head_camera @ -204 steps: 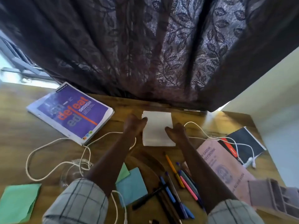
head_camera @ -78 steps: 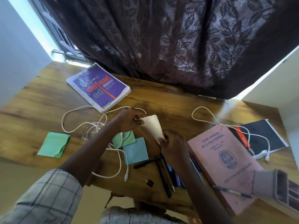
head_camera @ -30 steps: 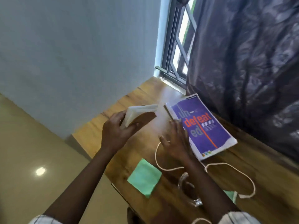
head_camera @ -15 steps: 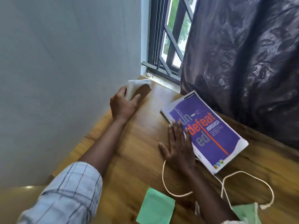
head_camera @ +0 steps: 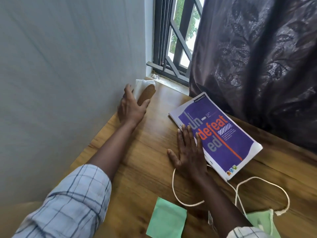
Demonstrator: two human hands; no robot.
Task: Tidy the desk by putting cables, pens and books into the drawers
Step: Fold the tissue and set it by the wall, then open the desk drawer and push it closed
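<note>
My left hand (head_camera: 131,107) reaches into the desk's far left corner, by the wall, and holds a white folded paper (head_camera: 141,85) with a brown textured oval patch in front of it; my thumb lies at its lower edge. My right hand (head_camera: 187,152) lies flat on the wooden desk (head_camera: 147,152), fingers straight, with the fingertips on the near left edge of a purple "undefeated" notebook (head_camera: 221,134). A white cable (head_camera: 181,198) loops on the desk from under my right wrist towards the right.
The grey wall (head_camera: 68,83) runs along the desk's left side. A barred window (head_camera: 173,40) and a dark curtain (head_camera: 257,57) stand behind the desk. A green paper (head_camera: 167,219) lies near the front edge, another green piece (head_camera: 260,220) at the right.
My left hand has carried the white paper from the desk's middle to the far left corner, and its thumb now sits lower on it. My right hand has stayed flat by the notebook.
</note>
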